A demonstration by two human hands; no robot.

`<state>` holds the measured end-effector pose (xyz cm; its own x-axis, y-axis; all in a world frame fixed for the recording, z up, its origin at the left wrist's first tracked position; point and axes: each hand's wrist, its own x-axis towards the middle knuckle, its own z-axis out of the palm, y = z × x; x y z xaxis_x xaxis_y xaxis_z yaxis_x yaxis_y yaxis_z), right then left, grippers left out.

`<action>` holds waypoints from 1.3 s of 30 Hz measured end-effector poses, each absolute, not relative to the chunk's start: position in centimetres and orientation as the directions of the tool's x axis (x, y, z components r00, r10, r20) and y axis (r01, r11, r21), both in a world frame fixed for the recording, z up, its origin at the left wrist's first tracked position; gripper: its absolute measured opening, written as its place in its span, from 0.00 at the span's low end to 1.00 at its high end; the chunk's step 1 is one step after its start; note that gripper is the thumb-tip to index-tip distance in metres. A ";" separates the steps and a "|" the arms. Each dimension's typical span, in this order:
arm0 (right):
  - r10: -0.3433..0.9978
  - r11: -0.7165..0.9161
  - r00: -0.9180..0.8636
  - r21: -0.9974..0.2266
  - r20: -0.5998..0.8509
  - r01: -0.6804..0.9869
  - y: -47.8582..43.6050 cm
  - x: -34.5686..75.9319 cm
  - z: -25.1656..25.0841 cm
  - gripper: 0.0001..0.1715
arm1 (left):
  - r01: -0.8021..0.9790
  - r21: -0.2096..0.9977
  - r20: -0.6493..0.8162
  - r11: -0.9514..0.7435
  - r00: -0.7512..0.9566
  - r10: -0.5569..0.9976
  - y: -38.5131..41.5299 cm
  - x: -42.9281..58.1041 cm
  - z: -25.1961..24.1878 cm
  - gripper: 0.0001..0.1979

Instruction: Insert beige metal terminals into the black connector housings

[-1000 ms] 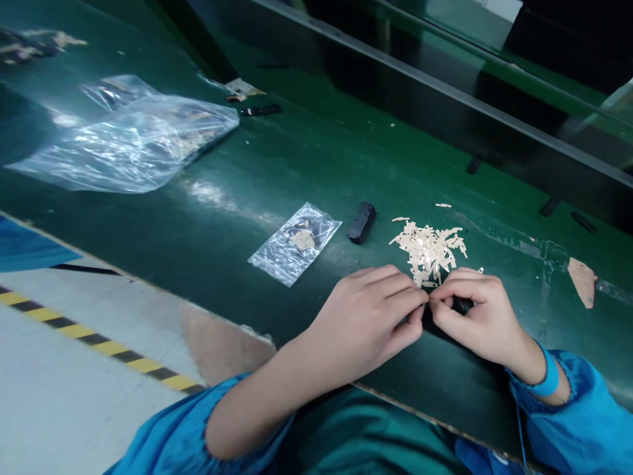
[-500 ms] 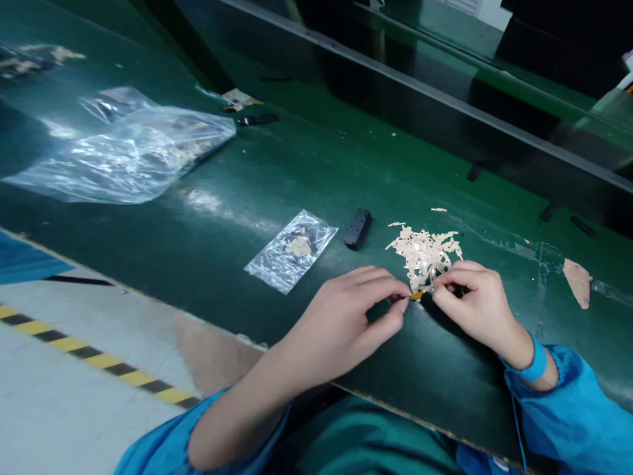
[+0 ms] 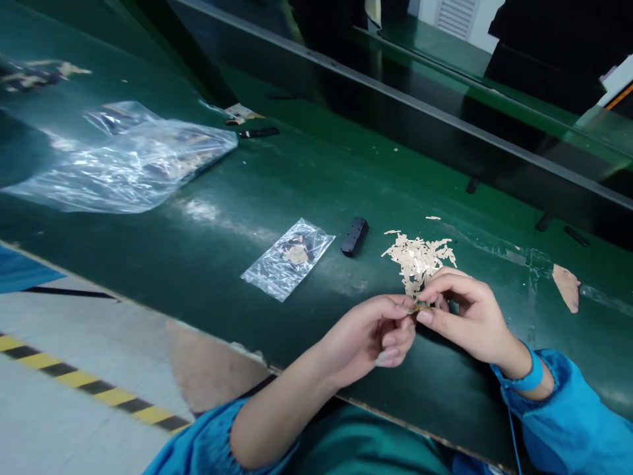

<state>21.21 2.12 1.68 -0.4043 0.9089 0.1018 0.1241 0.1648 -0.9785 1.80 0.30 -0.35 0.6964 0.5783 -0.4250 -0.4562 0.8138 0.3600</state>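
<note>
Reading our clock from the small yellow piece [image 3: 420, 308] that the two bare hands share, low over the green table [image 3: 182, 290].

Nine o'clock, far edge: blue cloth [image 3: 24, 268]. Between eight and nine, we see yellow-and-black tape [image 3: 116, 396] on the floor. Ten o'clock, farthest out: a heap of dark and pale scraps [image 3: 34, 74], blurred. Same bearing, closer: a large clear bag [image 3: 123, 171], lying flat and crumpled, pale bits showing through. A dark stick [image 3: 259, 132] lies just beyond its right-hand tip.

Toward ten, nearer, we note a small clear bag [image 3: 289, 260] with pale pieces inside. Just beside it, between ten and eleven, sits a black block [image 3: 355, 237].

Left hand [image 3: 370, 333]: thumb and forefinger pinched on the yellow piece's left end, other fingers loosely curled. Twelve o'clock, just beyond the fingertips: a loose pile of pale strips [image 3: 419, 256].

Right hand [image 3: 467, 316]: thumb and forefinger nearly closed, gripping the piece's right end, remaining fingers bent; blue band [image 3: 534, 373] on the wrist. Much of the piece is hidden; we cannot tell its shape.

Three o'clock, well apart: a flat tan scrap [image 3: 566, 288].
</note>
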 end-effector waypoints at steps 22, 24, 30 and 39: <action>0.977 -0.100 -0.170 -0.980 -0.129 0.174 1.5 20.4 1.7 0.08 | 0.049 0.990 -0.139 0.130 0.265 0.954 0.7 1.2 1.5 0.06; 0.961 -0.173 -0.195 -0.977 -0.194 0.122 1.6 20.5 1.7 0.07 | 0.042 0.991 -0.132 0.126 0.268 0.954 0.7 1.2 1.4 0.05; 0.952 -0.244 -0.177 -0.968 -0.251 0.063 1.7 20.5 1.9 0.08 | 0.103 0.966 -0.255 0.236 0.257 0.932 0.9 1.2 1.4 0.09; 0.899 -0.341 -0.304 -0.940 -0.316 -0.031 1.4 20.4 1.3 0.14 | -0.022 0.908 -0.378 0.418 0.384 0.842 2.0 0.3 0.6 0.19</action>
<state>20.36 1.36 1.28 -0.3035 0.8988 -0.3162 -0.0312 -0.3410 -0.9395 0.31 1.95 0.61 0.3844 0.8422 -0.3780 -0.0219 0.4177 0.9083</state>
